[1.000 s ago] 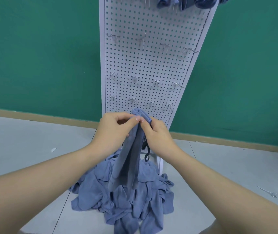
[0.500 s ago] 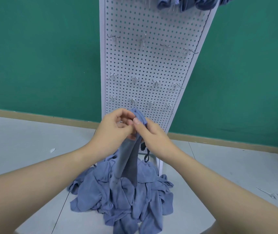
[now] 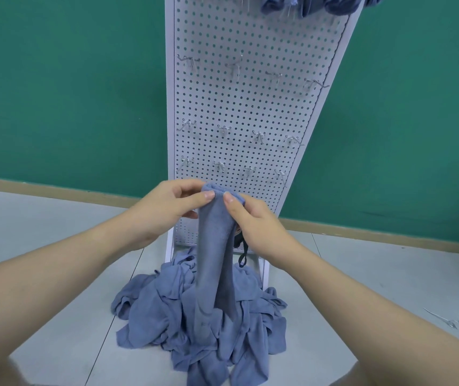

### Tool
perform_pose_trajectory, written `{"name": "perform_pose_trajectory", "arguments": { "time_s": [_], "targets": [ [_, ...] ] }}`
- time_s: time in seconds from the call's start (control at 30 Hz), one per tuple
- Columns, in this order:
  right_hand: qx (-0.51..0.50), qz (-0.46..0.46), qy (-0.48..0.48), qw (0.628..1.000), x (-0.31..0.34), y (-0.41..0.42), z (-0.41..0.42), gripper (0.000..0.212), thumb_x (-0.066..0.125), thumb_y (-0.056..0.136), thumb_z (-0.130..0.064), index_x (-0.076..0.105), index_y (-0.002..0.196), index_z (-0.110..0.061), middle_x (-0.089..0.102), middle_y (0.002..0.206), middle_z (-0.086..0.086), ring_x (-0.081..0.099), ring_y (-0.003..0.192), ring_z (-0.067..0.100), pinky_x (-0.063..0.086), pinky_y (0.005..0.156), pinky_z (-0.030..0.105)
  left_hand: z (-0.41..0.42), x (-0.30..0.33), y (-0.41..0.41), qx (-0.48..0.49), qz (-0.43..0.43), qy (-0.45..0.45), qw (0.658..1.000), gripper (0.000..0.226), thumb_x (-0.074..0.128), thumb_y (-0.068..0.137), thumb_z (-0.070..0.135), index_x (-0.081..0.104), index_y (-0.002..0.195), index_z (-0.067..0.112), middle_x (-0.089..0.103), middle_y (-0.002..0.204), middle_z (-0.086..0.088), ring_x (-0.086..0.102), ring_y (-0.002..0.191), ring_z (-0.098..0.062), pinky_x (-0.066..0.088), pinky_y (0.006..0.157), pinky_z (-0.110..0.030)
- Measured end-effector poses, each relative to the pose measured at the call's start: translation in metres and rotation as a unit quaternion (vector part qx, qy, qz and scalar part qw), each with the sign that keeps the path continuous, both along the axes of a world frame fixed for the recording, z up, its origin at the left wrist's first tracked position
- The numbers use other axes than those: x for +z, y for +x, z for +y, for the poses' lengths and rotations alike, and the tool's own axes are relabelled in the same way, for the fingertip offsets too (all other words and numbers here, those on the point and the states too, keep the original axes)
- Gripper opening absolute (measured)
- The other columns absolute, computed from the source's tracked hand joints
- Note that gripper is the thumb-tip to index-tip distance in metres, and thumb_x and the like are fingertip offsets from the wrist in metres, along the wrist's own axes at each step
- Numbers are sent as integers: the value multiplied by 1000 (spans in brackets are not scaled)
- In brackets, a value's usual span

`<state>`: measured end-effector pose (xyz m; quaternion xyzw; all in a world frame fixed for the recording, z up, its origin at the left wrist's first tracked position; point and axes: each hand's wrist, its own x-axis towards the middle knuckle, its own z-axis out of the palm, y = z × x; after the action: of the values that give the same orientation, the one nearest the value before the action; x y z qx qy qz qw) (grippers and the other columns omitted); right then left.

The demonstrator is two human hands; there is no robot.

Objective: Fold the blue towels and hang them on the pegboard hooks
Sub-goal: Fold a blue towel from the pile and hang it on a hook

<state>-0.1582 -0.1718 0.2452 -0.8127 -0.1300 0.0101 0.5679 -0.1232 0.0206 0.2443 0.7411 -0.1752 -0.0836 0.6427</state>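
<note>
Floor (image 3: 55, 246): pale grey, smooth, with thin seam lines running across it; a tan skirting strip (image 3: 55, 188) edges it where it meets the green wall.

Heap of blue towels (image 3: 208, 330): crumpled directly on the floor, centre foreground, at the foot of the pegboard stand.

White pegboard stand (image 3: 250, 107): its legs rest on the floor just behind the heap, which spreads around the left leg (image 3: 169, 249) and up against the right leg (image 3: 264, 274).

Small metal hook (image 3: 442, 320): lies loose on the floor, well apart to the right of the heap.
</note>
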Motion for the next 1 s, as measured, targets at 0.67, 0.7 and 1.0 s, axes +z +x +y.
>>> {"name": "perform_pose_trajectory", "arguments": {
  "time_s": [0.67,0.7,1.0],
  "targets": [
    [-22,27,166,986,31,8,-7,25,63,103,-27,71,116,-8,75,120,11,70,116,24,53,107,46,-14,-12,-4,-53,87,-76,992,34,79,73,29,80,101,10,79,108,-9,76,95,-18,60,78,-26],
    [-10,50,154,987,28,8,-6,24,65,101,-26,71,116,-8,76,118,11,71,115,26,54,105,43,-14,-12,-4,-45,81,-76,993,32,81,70,31,81,96,12,79,106,-9,76,94,-18,60,77,-26],
    [-69,73,184,978,32,14,-3,16,66,101,-24,71,109,-11,78,111,9,75,105,24,58,99,42,-21,-22,-4,-45,88,-66,993,59,97,58,42,80,105,10,78,112,-9,75,105,-24,61,89,-31]
  ]
}}
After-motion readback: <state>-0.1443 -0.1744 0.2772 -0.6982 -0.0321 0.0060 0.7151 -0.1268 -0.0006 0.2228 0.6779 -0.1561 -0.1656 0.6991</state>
